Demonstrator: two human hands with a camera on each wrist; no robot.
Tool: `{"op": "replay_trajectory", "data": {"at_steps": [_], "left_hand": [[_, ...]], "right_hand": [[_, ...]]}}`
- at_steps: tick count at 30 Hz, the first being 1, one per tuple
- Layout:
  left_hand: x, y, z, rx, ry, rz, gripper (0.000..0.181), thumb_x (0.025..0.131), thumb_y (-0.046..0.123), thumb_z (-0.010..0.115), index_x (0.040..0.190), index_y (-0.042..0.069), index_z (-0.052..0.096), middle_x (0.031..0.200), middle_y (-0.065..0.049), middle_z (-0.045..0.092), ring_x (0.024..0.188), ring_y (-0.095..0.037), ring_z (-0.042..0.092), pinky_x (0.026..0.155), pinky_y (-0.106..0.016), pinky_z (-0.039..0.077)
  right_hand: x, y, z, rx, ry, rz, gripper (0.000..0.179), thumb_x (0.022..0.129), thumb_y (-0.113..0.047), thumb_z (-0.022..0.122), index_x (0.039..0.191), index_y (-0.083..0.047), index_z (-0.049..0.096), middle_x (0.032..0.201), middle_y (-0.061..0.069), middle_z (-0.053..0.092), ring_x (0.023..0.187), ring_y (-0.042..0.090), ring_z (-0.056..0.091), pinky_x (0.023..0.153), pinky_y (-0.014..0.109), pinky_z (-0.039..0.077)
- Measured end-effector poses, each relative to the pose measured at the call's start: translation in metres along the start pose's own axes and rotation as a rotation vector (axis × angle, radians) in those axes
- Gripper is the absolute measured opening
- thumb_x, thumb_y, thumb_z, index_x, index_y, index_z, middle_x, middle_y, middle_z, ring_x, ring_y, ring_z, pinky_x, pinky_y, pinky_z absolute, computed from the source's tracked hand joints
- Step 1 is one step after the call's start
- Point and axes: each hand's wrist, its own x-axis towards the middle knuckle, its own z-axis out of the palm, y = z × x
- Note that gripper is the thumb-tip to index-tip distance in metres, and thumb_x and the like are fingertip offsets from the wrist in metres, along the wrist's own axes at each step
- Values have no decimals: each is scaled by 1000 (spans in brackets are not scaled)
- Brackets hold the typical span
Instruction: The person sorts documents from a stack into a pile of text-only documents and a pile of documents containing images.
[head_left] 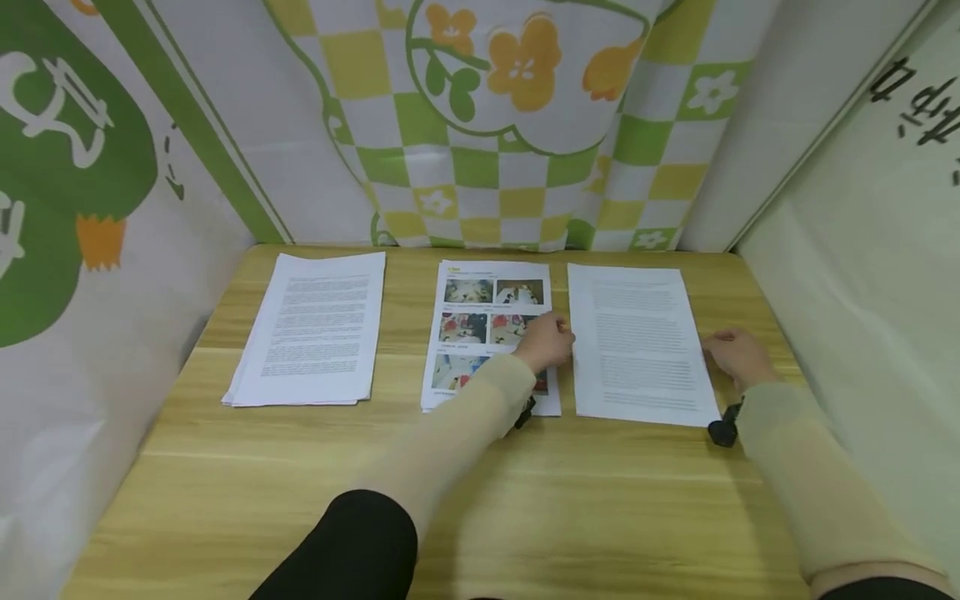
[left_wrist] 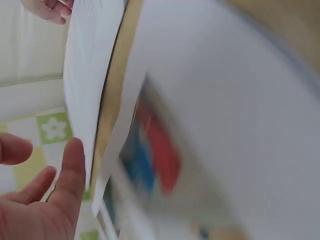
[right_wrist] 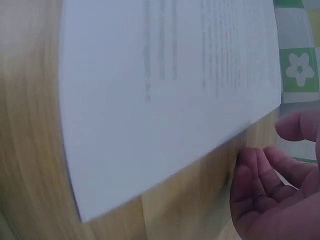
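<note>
A stack of printed text sheets lies at the right of the table, between both hands. My left hand reaches over the sheets with colour photos, its fingertips right at the text stack's left edge. In the left wrist view, the left fingers are extended beside that stack's edge, with the thumb apart. My right hand is at the stack's right edge. The right wrist view shows its fingers loosely bent near the paper edge, thumb apart, with nothing between them.
Another stack of text sheets lies at the left of the wooden table. A patterned cloth hangs behind the table's back edge. White covered walls stand on both sides. A black wrist device sits at the right cuff.
</note>
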Motion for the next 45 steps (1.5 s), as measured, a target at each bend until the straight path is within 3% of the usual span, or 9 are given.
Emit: {"op": "replay_trajectory", "data": {"at_steps": [3,7,12,16,19,22,29,36,45], "left_hand": [[-3,-5,-23,52,52,67,39,97,16,50,133,2,53,123,-12,60,109,-23,57,89,-33,48],[-7,-19,-56,8,77,42,39,99,19,49,135,3,51,122,-11,58,107,-23,57,88,-36,48],[-19,-52,-103,-3,140,38,42,97,20,50,135,1,51,120,-12,59,104,-25,58,85,-37,49],[-38,-75,-145,-145,172,-17,44,97,19,49,136,-1,46,122,-16,54,109,-32,56,88,-40,49],[-51,-91,-170,-278,182,-78,46,99,19,47,139,-2,41,126,-19,51,114,-37,54,93,-44,47],[-61,-106,-189,-325,184,-118,47,101,19,45,141,-3,37,129,-20,48,118,-38,51,97,-46,45],[-82,-133,-226,-229,183,-182,48,101,24,46,139,-4,38,132,-22,47,118,-36,51,95,-44,46],[-101,-168,-272,-105,291,-249,47,100,21,46,137,-6,39,127,-26,48,113,-36,51,92,-44,48],[-127,-199,-307,-83,403,-359,49,99,19,46,138,-8,36,130,-29,46,109,-35,49,87,-38,45]], "right_hand": [[1,-8,5,-13,35,-13,61,100,-31,38,144,10,29,143,33,35,125,45,39,99,53,38],[3,-21,14,-80,49,-74,58,99,-29,39,141,10,35,140,33,40,122,45,43,97,54,40],[-8,-50,28,-191,45,-240,53,100,-32,40,134,8,45,129,33,48,111,45,50,85,52,45],[-18,-78,41,-52,-61,-299,52,102,-33,40,136,6,43,127,30,49,110,41,51,86,49,46],[-24,-96,54,86,-151,-285,51,103,-29,41,138,7,40,132,29,47,115,39,50,92,47,46],[-29,-110,68,182,-226,-277,50,103,-25,44,139,9,38,137,28,43,121,39,47,98,45,44],[-39,-140,106,279,-369,-292,47,103,-18,45,139,10,37,137,29,42,124,40,45,103,46,40],[-50,-171,144,304,-439,-290,46,102,-18,45,140,7,39,135,27,45,120,37,48,102,45,41],[-74,-215,183,325,-535,-320,42,101,-18,49,137,5,44,131,27,50,120,38,50,100,48,43]]}}
